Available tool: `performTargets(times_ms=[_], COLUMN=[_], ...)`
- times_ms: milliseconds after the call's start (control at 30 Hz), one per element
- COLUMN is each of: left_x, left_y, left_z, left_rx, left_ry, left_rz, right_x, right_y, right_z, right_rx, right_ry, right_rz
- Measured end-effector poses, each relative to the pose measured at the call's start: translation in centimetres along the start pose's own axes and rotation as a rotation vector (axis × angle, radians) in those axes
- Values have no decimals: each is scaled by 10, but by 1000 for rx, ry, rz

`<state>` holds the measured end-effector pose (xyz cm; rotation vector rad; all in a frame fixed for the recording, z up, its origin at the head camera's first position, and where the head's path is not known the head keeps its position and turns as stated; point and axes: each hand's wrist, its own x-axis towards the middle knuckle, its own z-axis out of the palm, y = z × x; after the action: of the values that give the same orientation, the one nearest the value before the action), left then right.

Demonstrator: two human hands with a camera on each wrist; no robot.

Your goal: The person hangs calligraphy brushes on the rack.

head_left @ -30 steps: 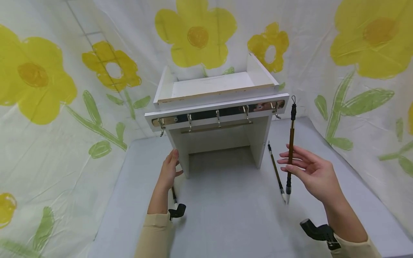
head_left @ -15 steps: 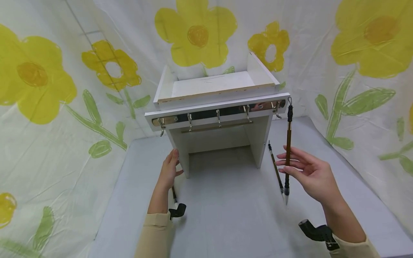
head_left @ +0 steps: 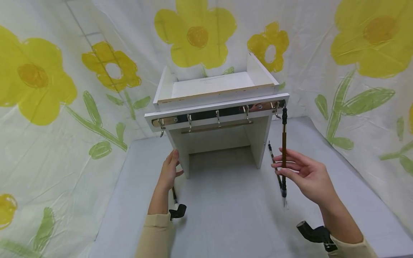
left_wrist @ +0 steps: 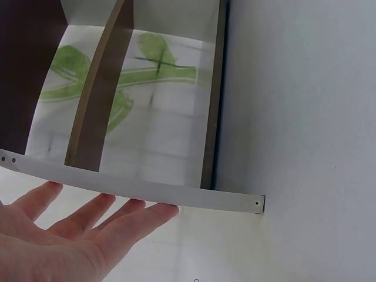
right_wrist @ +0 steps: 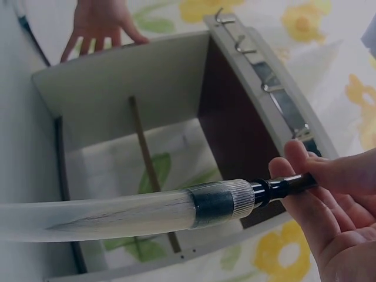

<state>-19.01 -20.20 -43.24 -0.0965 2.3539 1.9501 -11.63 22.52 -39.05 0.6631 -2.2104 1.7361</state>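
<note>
My right hand [head_left: 306,175] pinches a brown-handled calligraphy brush [head_left: 284,138] between thumb and fingers. The brush stands upright, tip down, and its top loop overlaps the right end of the hook rail [head_left: 218,113]. In the right wrist view, a clear sleeve covers the pale bristles of the brush [right_wrist: 129,214]. My left hand [head_left: 168,170] rests against the left side panel of a white shelf unit [head_left: 222,95]. Straight fingers [left_wrist: 138,223] touch that panel's outer face in the left wrist view. The rightmost hook [head_left: 276,110] sits just left of the brush's top.
A second calligraphy brush [head_left: 270,148] lies on the pale table [head_left: 226,215] behind the held one. Part of another brush [head_left: 174,195] shows beside the left forearm. A flower-patterned curtain [head_left: 129,36] surrounds the table. Both wrists wear black camera mounts [head_left: 316,234].
My right hand has moved slightly left with the calligraphy brush, and its loop has gone from beside the rail to overlapping the rail's right end. The left hand stays on the side panel.
</note>
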Motion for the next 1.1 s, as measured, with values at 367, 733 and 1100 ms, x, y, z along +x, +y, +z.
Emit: performTargets(times_ms=[367,733,1100], left_x=[-2,-2,-2], left_y=[1,2,2], left_z=[0,1,1], left_rx=[5,11,13], left_ry=[3,8,6], left_rz=[3,2,0], right_x=[-2,-2,-2], right_y=[-1,5,4], right_z=[4,10,13], right_rx=[-22,29,40], right_ry=[-7,-41,-69], right_rz=[17,14,9])
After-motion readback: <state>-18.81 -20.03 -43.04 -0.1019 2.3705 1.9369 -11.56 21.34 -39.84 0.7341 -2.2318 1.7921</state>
